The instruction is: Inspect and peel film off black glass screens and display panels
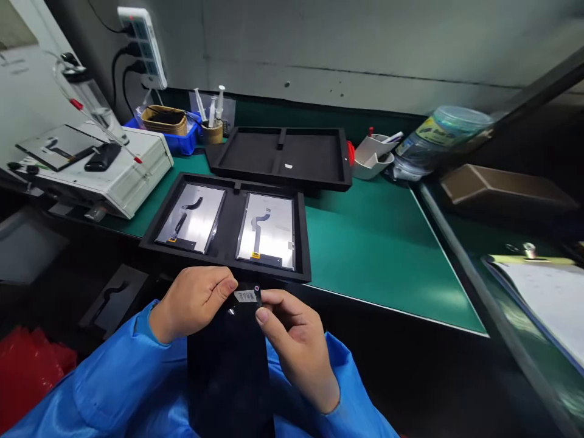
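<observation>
A glossy black panel hangs below the bench edge, close to my body. Near its top sits a small pale label with handwriting, beside a small round mark. My left hand is closed on the panel's upper left edge, thumb on the front. On the upper right, my right hand pinches the panel's edge by the label between thumb and index finger. Beyond my hands, a black tray holds two silver display panels, each with a dark flex cable.
Behind lies another black tray. A white box machine stands left, near a blue bin and a syringe cup. Rightward are a white pen holder, a plastic jar, a metal rail and a clipboard.
</observation>
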`<state>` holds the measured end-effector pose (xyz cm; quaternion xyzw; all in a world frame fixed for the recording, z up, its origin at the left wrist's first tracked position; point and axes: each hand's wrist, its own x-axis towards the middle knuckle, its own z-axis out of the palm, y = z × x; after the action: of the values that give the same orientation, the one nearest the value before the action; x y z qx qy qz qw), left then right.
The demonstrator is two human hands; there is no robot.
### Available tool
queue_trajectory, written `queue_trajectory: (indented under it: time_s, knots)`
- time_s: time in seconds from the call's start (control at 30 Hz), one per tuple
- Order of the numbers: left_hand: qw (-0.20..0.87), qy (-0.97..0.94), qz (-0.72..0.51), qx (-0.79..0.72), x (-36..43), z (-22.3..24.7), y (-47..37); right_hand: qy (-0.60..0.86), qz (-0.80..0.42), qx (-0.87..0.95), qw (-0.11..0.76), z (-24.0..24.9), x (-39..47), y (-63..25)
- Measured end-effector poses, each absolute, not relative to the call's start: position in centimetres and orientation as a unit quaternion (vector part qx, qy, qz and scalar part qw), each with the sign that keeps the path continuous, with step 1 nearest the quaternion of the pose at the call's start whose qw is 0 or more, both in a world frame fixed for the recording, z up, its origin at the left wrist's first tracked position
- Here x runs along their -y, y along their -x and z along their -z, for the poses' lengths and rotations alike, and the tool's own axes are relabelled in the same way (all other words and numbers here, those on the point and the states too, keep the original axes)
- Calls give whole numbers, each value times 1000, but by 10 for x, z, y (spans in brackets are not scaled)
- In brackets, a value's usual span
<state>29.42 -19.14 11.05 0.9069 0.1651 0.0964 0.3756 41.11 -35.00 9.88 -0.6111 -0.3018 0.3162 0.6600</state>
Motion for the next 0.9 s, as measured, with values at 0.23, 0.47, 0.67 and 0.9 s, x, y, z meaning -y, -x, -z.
queue_trajectory:
  time_s: [0.23, 0.47, 0.67, 0.9]
  knots:
    - [323, -928, -65, -175, 200, -114, -309, 587, -360, 270, 673, -85, 358, -426]
    - [231, -948, -65, -209, 214, -124, -307, 596, -367, 264, 663, -79, 355, -433]
    - [199, -956, -74, -204, 217, -127, -305, 587, -382, 259, 666, -79, 355, -432]
    - [177, -960, -74, -203, 217, -127, -300, 577, -402, 263, 661, -77, 354, -430]
